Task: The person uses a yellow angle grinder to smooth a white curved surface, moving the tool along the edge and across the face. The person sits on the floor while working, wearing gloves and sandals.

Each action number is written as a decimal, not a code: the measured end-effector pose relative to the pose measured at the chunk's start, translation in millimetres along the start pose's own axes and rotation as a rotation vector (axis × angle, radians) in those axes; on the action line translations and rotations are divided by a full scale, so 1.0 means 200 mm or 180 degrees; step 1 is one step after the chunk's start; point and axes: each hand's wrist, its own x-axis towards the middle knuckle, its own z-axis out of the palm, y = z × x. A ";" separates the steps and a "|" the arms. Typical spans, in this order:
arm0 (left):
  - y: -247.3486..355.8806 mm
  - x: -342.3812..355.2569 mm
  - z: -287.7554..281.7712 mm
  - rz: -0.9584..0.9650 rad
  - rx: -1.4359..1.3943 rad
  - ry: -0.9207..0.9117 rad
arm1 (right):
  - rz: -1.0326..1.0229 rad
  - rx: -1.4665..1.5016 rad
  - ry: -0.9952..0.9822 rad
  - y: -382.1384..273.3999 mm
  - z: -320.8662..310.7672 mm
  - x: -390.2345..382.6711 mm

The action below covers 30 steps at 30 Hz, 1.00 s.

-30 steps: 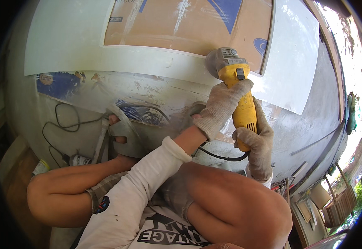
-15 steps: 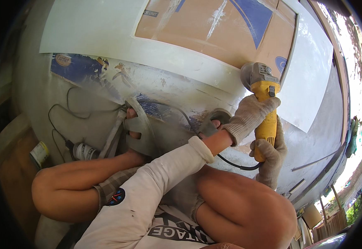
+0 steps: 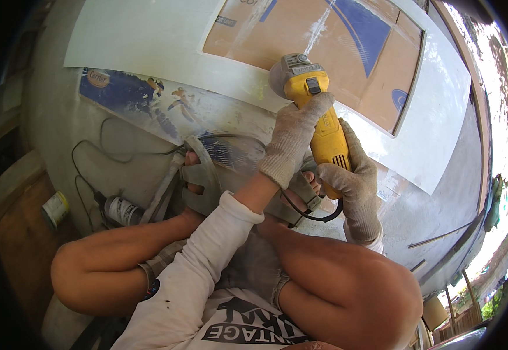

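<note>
A dusty grey concrete floor (image 3: 120, 128) fills the frame, with a large white sheet (image 3: 440, 116) framing a flattened cardboard panel (image 3: 347, 52) across the upper middle and upper right. Just above the centre sits the yellow angle grinder (image 3: 318, 111), its long axis running from the grey head at the top, over the white sheet's edge, down and slightly right to the tail where the black cord (image 3: 306, 213) loops out. Both of the 2 gloved hands are on it: the left hand (image 3: 292, 137) comes up from the lower left and wraps its fingers shut around the upper body just behind the head, while the right hand (image 3: 350, 178) closes around the lower, rear end of the body. So the left hand is nearer the working head. Bare knees (image 3: 335, 280) crowd the lower frame, a sandalled foot (image 3: 198, 181) lies left of centre, and a small spray can (image 3: 122, 210) lies beside thin wires at mid left.
</note>
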 end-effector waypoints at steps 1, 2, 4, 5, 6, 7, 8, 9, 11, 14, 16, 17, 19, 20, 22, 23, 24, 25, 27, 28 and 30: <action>0.01 0.01 -0.02 0.0028 -0.0055 -0.0006 | 0.0022 -0.0063 -0.0039 0.00 0.01 0.02; 0.02 0.01 -0.03 0.0010 -0.0075 -0.0065 | 0.0040 -0.0081 -0.0075 0.01 0.02 0.03; 0.02 0.01 -0.05 -0.0008 -0.0141 -0.0175 | 0.0065 -0.0068 -0.0139 0.01 0.02 0.04; 0.02 0.02 -0.05 -0.0021 -0.0146 -0.0176 | 0.0072 -0.0037 -0.0161 0.01 0.02 0.05; 0.02 0.02 -0.05 -0.0020 -0.0171 -0.0178 | 0.0077 -0.0096 -0.0167 0.02 0.01 0.05; 0.01 0.02 -0.05 -0.0029 -0.0201 -0.0193 | 0.0082 -0.0153 -0.0168 0.02 0.01 0.06; 0.01 0.02 -0.04 -0.0022 -0.0258 -0.0150 | 0.0098 -0.0173 -0.0167 0.02 0.00 0.05; 0.00 0.02 -0.03 -0.0023 -0.0319 -0.0118 | 0.0114 -0.0192 -0.0165 0.02 0.00 0.05; -0.01 0.01 -0.01 -0.0029 -0.0384 -0.0098 | 0.0165 -0.0174 -0.0135 0.01 -0.02 0.04; -0.03 -0.01 0.00 -0.0053 -0.0347 -0.0113 | -0.0025 -0.0174 -0.0154 0.02 -0.03 0.01; -0.04 -0.01 0.01 -0.0093 -0.0241 -0.0091 | -0.0046 -0.0293 -0.0053 0.03 -0.04 0.01; -0.05 -0.01 0.01 -0.0094 -0.0187 -0.0113 | -0.0093 -0.0336 -0.0030 0.04 -0.04 0.01; -0.07 0.00 0.02 -0.0071 -0.0101 -0.0177 | -0.0086 -0.0339 0.0021 0.04 -0.06 -0.01; -0.09 0.01 0.02 -0.0165 -0.0025 -0.0164 | -0.0051 -0.0351 0.0073 0.04 -0.06 -0.02; -0.11 0.02 0.03 -0.0296 0.0083 -0.0168 | -0.0007 -0.0219 0.0085 0.03 -0.08 -0.04; -0.12 0.02 0.04 -0.0325 0.0110 -0.0174 | 0.0006 -0.0158 0.0090 0.03 -0.08 -0.05; -0.12 0.02 0.05 -0.0357 0.0138 -0.0181 | 0.0002 -0.0205 0.0148 0.03 -0.09 -0.05; -0.13 0.02 0.06 -0.0387 0.0166 -0.0187 | -0.0025 -0.0250 0.0195 0.02 -0.09 -0.06; -0.14 0.00 0.08 -0.0335 0.0161 -0.0341 | 0.0036 -0.0307 0.0315 0.02 -0.10 -0.07; -0.14 -0.01 0.10 -0.0322 0.0146 -0.0412 | 0.0122 -0.0317 0.0390 0.01 -0.10 -0.09; -0.14 -0.02 0.13 -0.0431 0.0274 -0.0372 | 0.0215 -0.0225 0.0507 0.00 -0.11 -0.12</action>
